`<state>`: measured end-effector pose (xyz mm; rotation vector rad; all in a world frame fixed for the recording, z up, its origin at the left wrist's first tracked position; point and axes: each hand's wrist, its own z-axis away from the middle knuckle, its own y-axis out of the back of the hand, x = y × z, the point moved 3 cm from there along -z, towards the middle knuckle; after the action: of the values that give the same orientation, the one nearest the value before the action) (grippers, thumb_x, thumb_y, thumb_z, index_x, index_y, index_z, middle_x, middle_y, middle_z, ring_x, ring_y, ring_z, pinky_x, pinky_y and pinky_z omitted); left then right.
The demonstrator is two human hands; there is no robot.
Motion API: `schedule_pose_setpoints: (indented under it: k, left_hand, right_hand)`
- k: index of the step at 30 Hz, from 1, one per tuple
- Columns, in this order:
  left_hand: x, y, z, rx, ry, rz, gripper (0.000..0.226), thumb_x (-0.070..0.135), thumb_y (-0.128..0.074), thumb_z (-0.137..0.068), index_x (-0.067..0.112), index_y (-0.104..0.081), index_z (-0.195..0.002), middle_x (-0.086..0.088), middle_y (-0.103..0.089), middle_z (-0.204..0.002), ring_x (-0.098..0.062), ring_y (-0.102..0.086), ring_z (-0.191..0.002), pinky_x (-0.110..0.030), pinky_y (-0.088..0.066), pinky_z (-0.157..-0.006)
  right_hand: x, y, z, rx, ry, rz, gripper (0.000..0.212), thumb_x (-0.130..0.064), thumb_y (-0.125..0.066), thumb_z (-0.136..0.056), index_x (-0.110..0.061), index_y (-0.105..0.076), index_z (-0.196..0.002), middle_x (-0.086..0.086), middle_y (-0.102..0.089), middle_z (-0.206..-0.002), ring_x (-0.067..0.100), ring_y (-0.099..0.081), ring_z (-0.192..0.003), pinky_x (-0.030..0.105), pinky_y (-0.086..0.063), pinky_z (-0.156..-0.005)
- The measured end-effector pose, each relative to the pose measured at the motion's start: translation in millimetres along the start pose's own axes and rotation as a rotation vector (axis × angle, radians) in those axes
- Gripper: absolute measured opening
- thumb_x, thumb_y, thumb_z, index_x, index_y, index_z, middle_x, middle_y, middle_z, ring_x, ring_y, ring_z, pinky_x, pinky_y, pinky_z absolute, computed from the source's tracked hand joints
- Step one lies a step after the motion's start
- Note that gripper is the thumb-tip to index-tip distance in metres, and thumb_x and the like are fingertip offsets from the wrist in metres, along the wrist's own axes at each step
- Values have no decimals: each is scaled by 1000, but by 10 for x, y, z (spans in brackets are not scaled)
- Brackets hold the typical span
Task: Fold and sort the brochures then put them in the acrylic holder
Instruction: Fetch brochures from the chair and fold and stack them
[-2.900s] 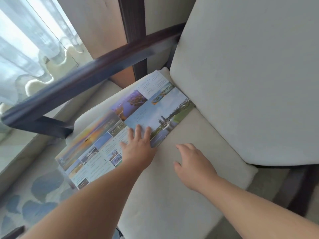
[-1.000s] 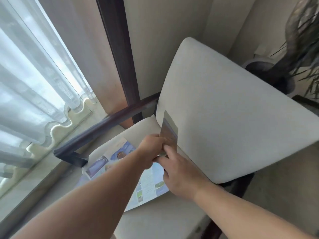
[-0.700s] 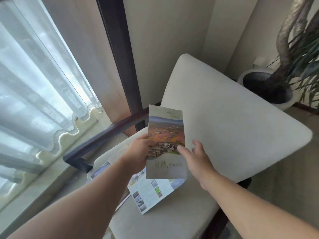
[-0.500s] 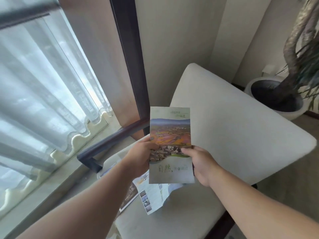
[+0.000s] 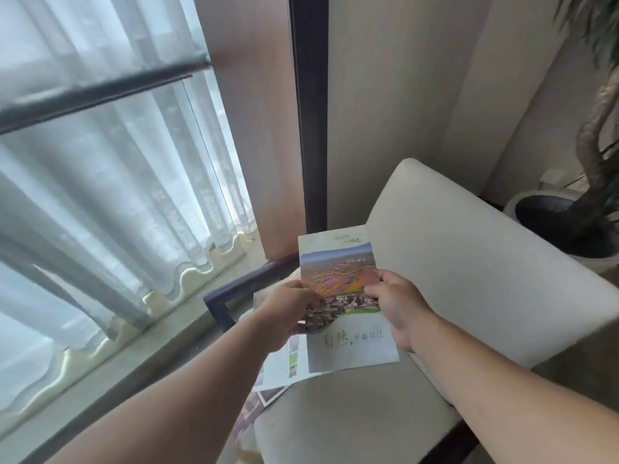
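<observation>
Cream fabric seat cushion (image 5: 351, 426), soft, matte. Flat on its left part lie unfolded brochures (image 5: 284, 361), glossy paper, overlapping, partly hidden. Above them a folded brochure (image 5: 338, 262), a tall rectangle with a landscape photo cover, is held upright in the air. Left hand (image 5: 288, 309) pinches its left edge; right hand (image 5: 398, 306) grips the right edge, thumb on the front. Behind: padded rounded backrest (image 5: 485, 256), dark wooden armrest (image 5: 248, 283), sheer wavy curtain (image 5: 100, 169), round white pot (image 5: 512, 204).
</observation>
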<state>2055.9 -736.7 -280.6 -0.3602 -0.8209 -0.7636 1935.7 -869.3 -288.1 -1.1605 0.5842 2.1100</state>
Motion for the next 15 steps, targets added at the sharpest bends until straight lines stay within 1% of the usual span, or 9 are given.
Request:
schedule_pose_setpoints:
  k: [1, 3, 5, 7, 8, 9, 11, 13, 15]
  left_hand:
    - [4, 38, 32, 13, -24, -18, 23, 4, -58, -90, 5, -62, -113, -19, -68, -107, -29, -66, -89, -41, -57, -75]
    - [11, 109, 126, 40, -57, -99, 10, 23, -63, -91, 17, -63, -100, -9, -64, -106, -26, -57, -96, -41, -45, -85]
    - [-14, 192, 237, 44, -34, -113, 22, 47, -64, -89, 26, -59, -94, 3, -55, -108, -24, -46, -108, -49, -34, -99]
    - [-58, 261, 368, -23, -4, -26, 42, 62, -63, -83, 30, -59, -110, 7, -53, -120, -25, -45, -125, -59, -29, -108]
    - [-85, 291, 442, -89, -5, 31, 52, 65, -62, -82, 28, -59, -119, 4, -58, -127, -27, -50, -126, -61, -34, -106]
    - [-110, 309, 521, -177, -16, 92, 56, 65, -60, -83, 26, -61, -123, -1, -65, -127, -29, -58, -121, -60, -40, -104]
    - [-123, 355, 738, -307, -35, 157, 53, 59, -57, -89, 18, -64, -121, -11, -71, -116, -30, -68, -105, -48, -50, -97]
    - [-120, 431, 967, -322, -49, 153, 50, 51, -58, -91, 12, -62, -122, -16, -72, -111, -32, -70, -95, -43, -53, -89]
    - [-107, 543, 1164, -305, -113, 128, 46, 42, -60, -93, 10, -59, -125, -16, -73, -107, -32, -71, -90, -41, -57, -80]
  right_hand:
    - [-34, -12, 53, 4, 28, 6, 21, -2, -52, -89, -16, -67, -87, 14, -72, -102, 33, -63, -100, 44, -47, -95]
    - [-112, -27, 182, 10, 79, -11, 21, -1, -51, -90, -17, -65, -86, 12, -71, -97, 28, -60, -93, 41, -47, -90]
    - [-180, -52, 326, 9, 119, -71, 20, 2, -50, -89, -14, -62, -87, 11, -66, -89, 25, -58, -86, 38, -46, -80]
    - [-236, -104, 504, 5, 150, -122, 19, 6, -48, -88, -11, -58, -86, 12, -61, -87, 25, -56, -83, 38, -45, -80]
    - [-261, -153, 619, -11, 160, -131, 20, 7, -47, -87, -9, -58, -86, 13, -60, -87, 26, -56, -81, 38, -45, -80]
    - [-280, -213, 744, -39, 161, -137, 21, 7, -46, -87, -9, -60, -86, 15, -62, -86, 27, -58, -81, 39, -48, -81]
    - [-287, -367, 997, -129, 114, -157, 31, 5, -45, -87, -13, -69, -80, 16, -68, -85, 31, -66, -81, 46, -53, -85]
    - [-286, -518, 1243, -239, 26, -167, 35, -3, -46, -88, -13, -77, -74, 19, -71, -88, 34, -69, -82, 48, -53, -87]
    - [-297, -633, 1442, -316, -19, -167, 32, -12, -46, -91, -7, -77, -90, 22, -72, -98, 36, -70, -87, 47, -54, -87]
